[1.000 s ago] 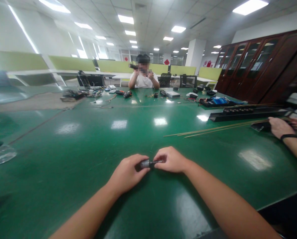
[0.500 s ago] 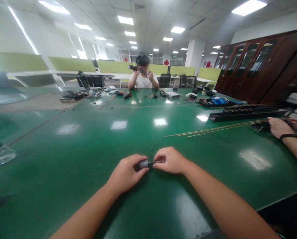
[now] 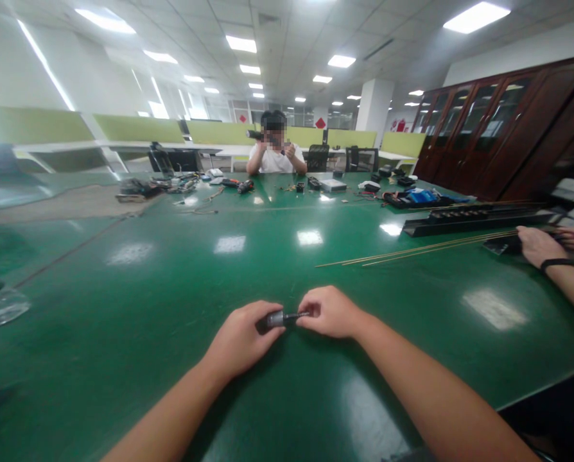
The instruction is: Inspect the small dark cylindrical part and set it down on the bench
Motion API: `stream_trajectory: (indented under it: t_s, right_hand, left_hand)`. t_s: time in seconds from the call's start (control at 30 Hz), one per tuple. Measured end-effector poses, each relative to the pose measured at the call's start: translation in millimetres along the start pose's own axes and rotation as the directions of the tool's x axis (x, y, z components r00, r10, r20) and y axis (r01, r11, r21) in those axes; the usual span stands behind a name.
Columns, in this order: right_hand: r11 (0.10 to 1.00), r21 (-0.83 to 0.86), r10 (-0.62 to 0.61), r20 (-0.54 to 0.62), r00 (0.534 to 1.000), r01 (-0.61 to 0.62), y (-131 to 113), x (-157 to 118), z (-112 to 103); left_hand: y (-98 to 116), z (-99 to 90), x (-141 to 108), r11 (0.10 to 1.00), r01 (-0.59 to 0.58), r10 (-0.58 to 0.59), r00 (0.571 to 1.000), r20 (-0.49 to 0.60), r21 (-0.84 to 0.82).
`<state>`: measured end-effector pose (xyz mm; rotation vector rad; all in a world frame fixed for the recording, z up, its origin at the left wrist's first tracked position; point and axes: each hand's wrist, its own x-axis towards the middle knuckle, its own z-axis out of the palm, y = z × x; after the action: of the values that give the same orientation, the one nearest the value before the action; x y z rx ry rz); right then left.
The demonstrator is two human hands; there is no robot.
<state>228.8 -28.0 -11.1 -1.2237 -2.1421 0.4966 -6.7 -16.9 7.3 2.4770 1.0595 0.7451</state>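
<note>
Head view: a glossy green tabletop (image 3: 147, 289) fills most of the scene, its hard, smooth surface mirroring the ceiling lights in pale patches. Toward its right edge lies a long black channel (image 3: 441, 226), straight-walled and matt, and nearer than that, thin gold-coloured rods (image 3: 412, 250) run slender and straight toward a co-worker's hand (image 3: 540, 246) with a dark band at the wrist.

At the middle of the near part of the tabletop, well apart from those rods, the left hand (image 3: 246, 330) and right hand (image 3: 328, 312) face each other with a narrow gap between. The left fingers are curled around a dark cylinder (image 3: 275, 319), rounded and slightly shiny, with a greyish band showing. Its long axis runs left to right, roughly along the line of the far edge, so its exposed end points straight at the right fingers.

Smallest is a thin dark shaft (image 3: 291, 316) in line with the cylinder, bridging the gap; the right thumb and forefinger pinch its far end. Whether cylinder and shaft are one piece, or touch the tabletop, I cannot tell.
</note>
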Motion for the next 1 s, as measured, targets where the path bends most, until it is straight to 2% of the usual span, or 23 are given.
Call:
stream_trajectory:
  t_s: [0.57,0.73,0.8,0.87,0.93,1.0]
  right_hand:
    - [0.999,-0.028,0.039,0.022,0.999,-0.038,1,1,-2]
    - [0.998,-0.031,0.050,0.015,0.999,-0.049,0,0,-3]
    - [0.998,-0.025,0.060,0.021,0.998,-0.059,-1,-1,-4]
    - [0.998,-0.012,0.055,0.041,0.998,-0.055,-2,-1,-5]
    - [0.999,0.006,0.051,0.062,0.997,-0.052,-1,-1,-4]
    - [0.997,0.029,0.064,0.071,0.995,-0.066,1,0,-3]
  left_hand:
    - [-10,-0.5,3,1.000,0.010,-0.009,1.000,-0.009,0.017]
    - [-15,-1.4,4,0.998,0.043,-0.043,0.999,-0.009,0.038]
    - [-21,-2.5,5,0.996,0.079,-0.077,0.996,-0.051,0.048]
    - [-28,-4.7,8,0.989,0.133,-0.124,0.982,-0.142,0.059]
    - [-34,-8.0,12,0.975,0.217,-0.202,0.950,-0.239,0.039]
    - [-40,-11.0,15,0.947,0.311,-0.320,0.897,-0.305,-0.078]
